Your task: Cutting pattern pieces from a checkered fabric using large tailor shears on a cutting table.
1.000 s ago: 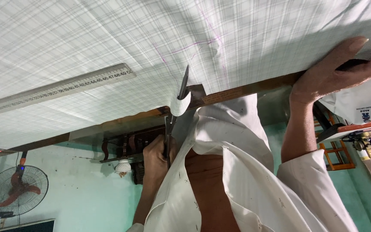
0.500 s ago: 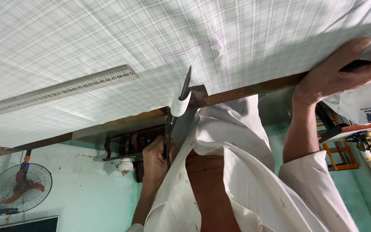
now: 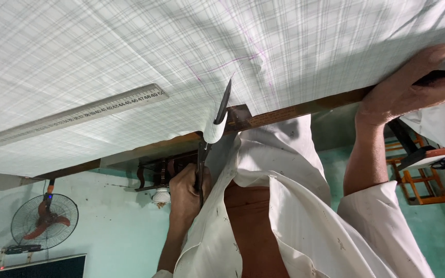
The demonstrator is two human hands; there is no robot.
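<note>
A sheet of pale checked cloth (image 3: 130, 51) was spread over the tabletop (image 3: 305, 109), with faint purple lines marked on it. It was being met at its near edge by a pair of dark scissors (image 3: 217, 121). The blades were raised into the cloth just beside the marked lines, and a small flap of fabric was curled around them. A long grey ruler (image 3: 73, 116) was laid flat on the cloth, well apart from the blades.

The scissors were held in the left hand (image 3: 186, 193), whose grip was closed tight around the handles below the tabletop's edge. The right hand (image 3: 408, 87) was pressed flat on the cloth at the tabletop's edge, fingers spread and nothing clasped, with the forearm stretched out from a white shirt sleeve (image 3: 377, 226).

The tabletop's edge was seen as a brown wooden strip. Teal surfaces were seen beyond it, with a fan (image 3: 45, 221), a light bulb (image 3: 160, 196) and an orange wooden frame (image 3: 418, 177).
</note>
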